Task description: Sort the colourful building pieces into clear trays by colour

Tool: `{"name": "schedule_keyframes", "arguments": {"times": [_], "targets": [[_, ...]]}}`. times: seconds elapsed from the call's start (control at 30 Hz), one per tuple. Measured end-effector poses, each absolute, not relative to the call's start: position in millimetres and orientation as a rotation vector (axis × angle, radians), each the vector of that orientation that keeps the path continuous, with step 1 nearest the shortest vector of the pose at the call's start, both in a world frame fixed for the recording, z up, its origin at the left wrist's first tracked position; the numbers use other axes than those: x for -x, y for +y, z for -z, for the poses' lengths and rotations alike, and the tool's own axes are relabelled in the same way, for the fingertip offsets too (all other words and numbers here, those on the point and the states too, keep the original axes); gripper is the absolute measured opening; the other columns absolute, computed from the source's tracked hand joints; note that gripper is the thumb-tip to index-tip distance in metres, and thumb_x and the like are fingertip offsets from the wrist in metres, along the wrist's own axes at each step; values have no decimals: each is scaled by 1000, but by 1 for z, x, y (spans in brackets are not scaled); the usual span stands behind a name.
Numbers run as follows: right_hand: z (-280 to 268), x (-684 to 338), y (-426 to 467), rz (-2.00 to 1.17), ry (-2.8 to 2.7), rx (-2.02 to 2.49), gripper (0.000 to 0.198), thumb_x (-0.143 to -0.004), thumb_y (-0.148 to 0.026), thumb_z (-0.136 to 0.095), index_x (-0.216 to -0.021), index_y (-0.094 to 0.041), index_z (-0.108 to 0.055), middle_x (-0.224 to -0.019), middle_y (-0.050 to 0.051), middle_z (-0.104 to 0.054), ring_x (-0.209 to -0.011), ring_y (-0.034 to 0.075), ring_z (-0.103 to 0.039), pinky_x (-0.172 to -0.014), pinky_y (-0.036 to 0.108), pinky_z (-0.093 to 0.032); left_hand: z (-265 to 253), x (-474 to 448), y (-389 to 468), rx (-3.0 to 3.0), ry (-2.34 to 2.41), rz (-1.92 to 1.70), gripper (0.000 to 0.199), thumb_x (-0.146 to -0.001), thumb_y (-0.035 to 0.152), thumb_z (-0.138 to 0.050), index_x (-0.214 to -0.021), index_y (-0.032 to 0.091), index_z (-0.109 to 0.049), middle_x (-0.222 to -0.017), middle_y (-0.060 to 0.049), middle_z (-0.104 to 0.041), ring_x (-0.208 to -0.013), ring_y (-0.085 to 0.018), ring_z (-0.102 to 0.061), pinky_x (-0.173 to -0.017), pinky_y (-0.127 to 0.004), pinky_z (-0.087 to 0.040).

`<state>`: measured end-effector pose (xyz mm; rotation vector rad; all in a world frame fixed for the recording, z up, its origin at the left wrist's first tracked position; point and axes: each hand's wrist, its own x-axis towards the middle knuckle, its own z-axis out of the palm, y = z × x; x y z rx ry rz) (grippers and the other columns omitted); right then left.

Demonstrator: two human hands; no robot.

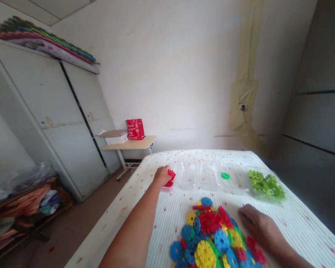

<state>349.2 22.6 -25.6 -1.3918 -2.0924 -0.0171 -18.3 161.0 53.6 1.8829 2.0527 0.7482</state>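
Observation:
My left hand [162, 176] reaches to the far left container, its fingers at the red plastic pieces [171, 178] there. Those fingertips are hidden, so whether they grip a piece does not show. My right hand [255, 221] is low over the table, just right of a mixed pile of notched plastic discs [205, 254] in yellow, blue, red and green. Its fingers are curled inward, and what lies in them, if anything, is hidden. Red pieces [212, 222] top the pile. A lone green disc [225, 175] lies in a clear compartment on the right.
Clear plastic containers [187, 182] stand in a row across the table [139, 178]. The rightmost is heaped with light green pieces [266, 185]. Behind, a small side table [136, 144] bears a red bag [135, 129] and a white box [115, 137]. Grey cabinets [58, 111] stand left.

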Motion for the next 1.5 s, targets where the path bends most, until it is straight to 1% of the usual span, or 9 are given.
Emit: {"name": "schedule_keyframes", "arguments": {"times": [0.23, 0.57, 0.9, 1.03, 1.13, 1.27, 1.37, 1.43, 1.5], "targets": [[21, -347, 21, 45, -2136, 1409, 28, -89, -32, -36, -74, -24, -58, -73, 3, -64, -62, 16, -63, -53, 22, -48, -43, 10, 174, -1998, 2183, -374, 31, -87, 32, -55, -114, 17, -54, -116, -7, -57, -99, -20, -58, -83, -40, -50], [24, -347, 21, 17, -2143, 1425, 28, -90, -32, -35, -76, -23, -59, -73, 3, -63, -62, 15, -61, -54, 22, -47, -42, 8, 173, -2009, 2236, -260, 31, -86, 32, -55, -114, 18, -54, -115, -7, -57, -99, -20, -58, -82, -39, -50], [24, -349, 21, 5, -2159, 1446, 28, -89, -31, -35, -78, -23, -60, -75, 4, -64, -63, 15, -62, -54, 22, -46, -59, 13, 166, -1957, 2160, -404, 31, -86, 33, -55, -114, 17, -54, -114, -7, -57, -98, -20, -58, -82, -40, -50], [24, -348, 22, -4, -2167, 1444, 27, -89, -30, -35, -78, -23, -59, -75, 4, -63, -63, 15, -62, -56, 23, -46, -67, 21, 156, -1946, 2011, -476, 26, -86, 32, -56, -106, 15, -58, -105, -6, -62, -89, -17, -61, -78, -37, -52], [25, -348, 22, -21, -2173, 1462, 27, -89, -30, -35, -79, -22, -59, -75, 4, -63, -64, 15, -62, -57, 23, -45, -74, 24, 142, -1939, 1951, -619, 16, -83, 20, -58, -96, 15, -64, -92, -4, -68, -85, -15, -64, -78, -30, -50], [26, -349, 23, -51, -2177, 1484, 27, -89, -29, -34, -79, -22, -58, -77, 4, -63, -67, 15, -62, -59, 24, -45, -82, 15, 112, -1917, 1922, -868, 25, -78, 9, -49, -95, 14, -67, -91, -6, -71, -89, -16, -64, -80, -25, -46], [25, -348, 23, -43, -2183, 1505, 26, -89, -27, -34, -80, -22, -57, -77, 4, -62, -67, 15, -61, -59, 24, -44, -82, -8, 78, -1954, 1783, -932, 28, -76, 10, -47, -94, 16, -68, -90, -4, -71, -84, -15, -65, -78, -23, -46], [25, -348, 23, -29, -2190, 1519, 26, -89, -26, -34, -79, -22, -57, -77, 4, -62, -67, 15, -61, -59, 24, -43, -78, -27, 52, -2004, 1643, -901, 26, -74, 13, -51, -91, 18, -69, -85, -1, -72, -79, -14, -65, -74, -21, -47], [24, -347, 23, -20, -2198, 1528, 26, -89, -25, -33, -79, -21, -57, -78, 4, -62, -68, 15, -61, -60, 24, -43, -73, -45, 29, -2071, 1475, -833, 24, -72, 19, -55, -90, 19, -70, -85, -1, -71, -80, -15, -64, -74, -22, -48]]}}
